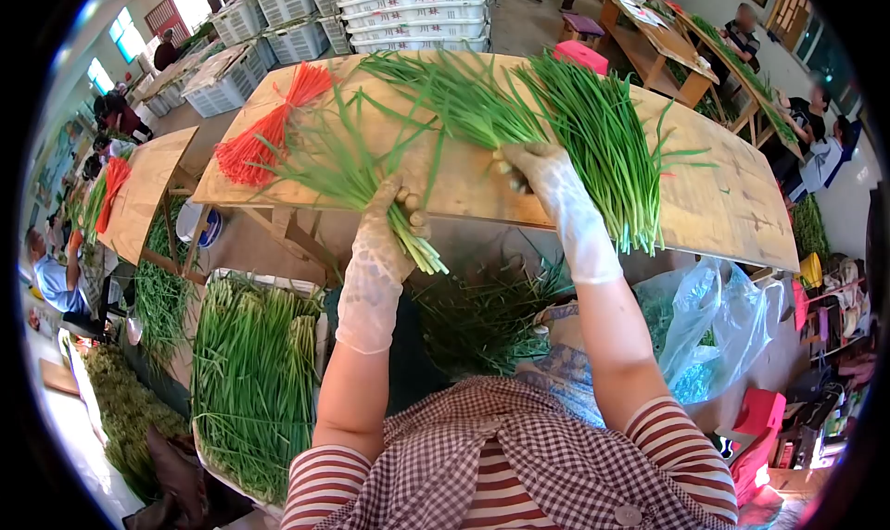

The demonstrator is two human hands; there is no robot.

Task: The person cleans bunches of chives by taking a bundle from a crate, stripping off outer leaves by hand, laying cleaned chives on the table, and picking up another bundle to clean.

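My left hand (394, 215), in a whitish glove, is closed around a small bunch of garlic chives (348, 173). Its pale cut ends point down towards me, and the leaves fan out up and to the left, slightly blurred. My right hand (533, 164), also gloved, has its fingers curled at the base of a second bunch of chives (473, 104) on the wooden table (732, 192). Right of that hand lies a large pile of chives (607, 150) with its stems towards me. A heap of red ties (273, 127) rests at the table's left.
A white crate of chives (255, 372) stands below left. Loose leaves (482, 317) lie beneath the table edge, and a clear plastic bag (718, 317) is at right. Stacked white crates (413, 11) stand behind the table. Other people sit at tables on both sides.
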